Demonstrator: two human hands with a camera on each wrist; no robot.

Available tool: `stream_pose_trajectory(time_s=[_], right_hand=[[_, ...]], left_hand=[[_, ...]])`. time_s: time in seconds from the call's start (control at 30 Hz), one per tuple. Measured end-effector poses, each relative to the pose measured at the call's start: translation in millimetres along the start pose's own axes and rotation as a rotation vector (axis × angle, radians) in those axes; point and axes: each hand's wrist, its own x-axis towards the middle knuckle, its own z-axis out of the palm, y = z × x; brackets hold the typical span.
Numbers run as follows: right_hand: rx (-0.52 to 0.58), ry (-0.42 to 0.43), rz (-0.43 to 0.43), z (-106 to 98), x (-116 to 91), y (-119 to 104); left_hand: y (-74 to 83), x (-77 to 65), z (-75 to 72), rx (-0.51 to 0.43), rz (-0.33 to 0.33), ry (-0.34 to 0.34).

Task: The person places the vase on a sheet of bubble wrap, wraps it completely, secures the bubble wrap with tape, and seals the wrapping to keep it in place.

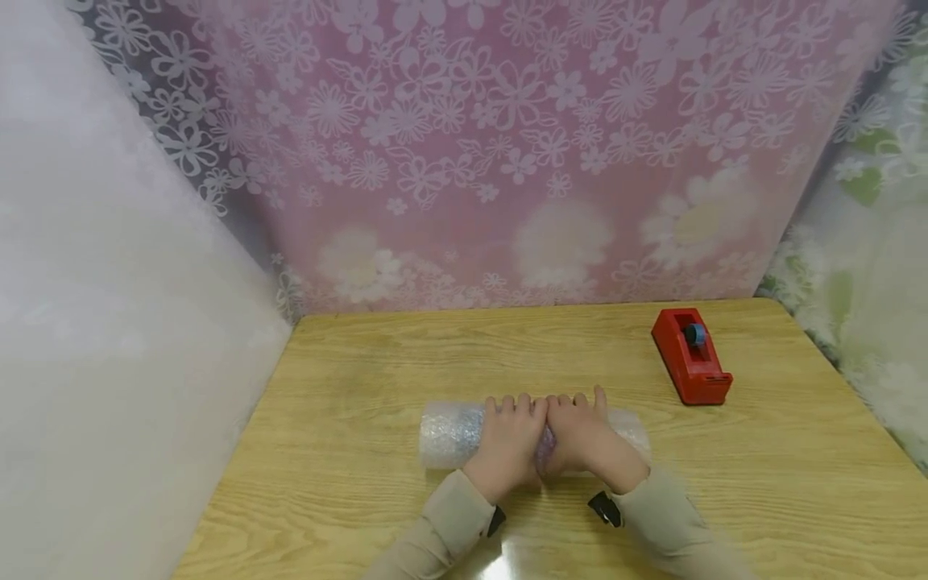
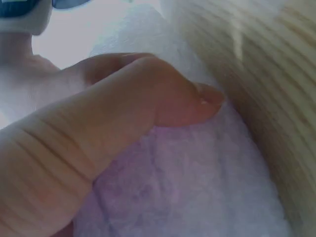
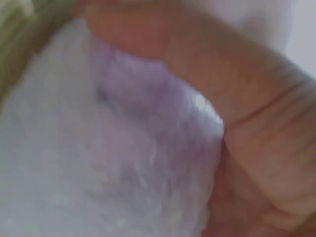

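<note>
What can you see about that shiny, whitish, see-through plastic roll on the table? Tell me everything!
The shiny, whitish, see-through plastic roll looks like bubble wrap, bluish in its left part and purple near its middle. It lies on its side on the yellowish wooden table. The person's bare left hand and bare right hand grip its middle, leaving both ends showing. I can't tell what's inside.

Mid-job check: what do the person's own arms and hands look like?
The ungloved left hand and ungloved right hand are bare. The plain beige long left sleeve matches the beige right sleeve. A small black piece and a similar black piece, perhaps straps, show by the wrists. No cables visible.
</note>
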Motion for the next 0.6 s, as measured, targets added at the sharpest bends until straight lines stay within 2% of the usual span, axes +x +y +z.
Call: stream_pose_trajectory(time_s=[0.13,0.27,0.5,0.6], right_hand=[[-0.038,0.134,0.033,8,-9,-12],[-0.072,0.280,0.024,24,-16,-19],[-0.142,0.663,-0.107,57,-22,-20],[-0.137,0.738,-0.134,64,-22,-20]], left_hand=[[-1.8,2.1,-0.1,-0.023,-0.005,0.009],[-4.2,2.9,-1.5,-0.050,-0.003,0.010],[-8.1,5.6,-3.9,-0.091,0.007,-0.061],[-9.6,6.8,-5.2,-0.125,0.013,-0.098]])
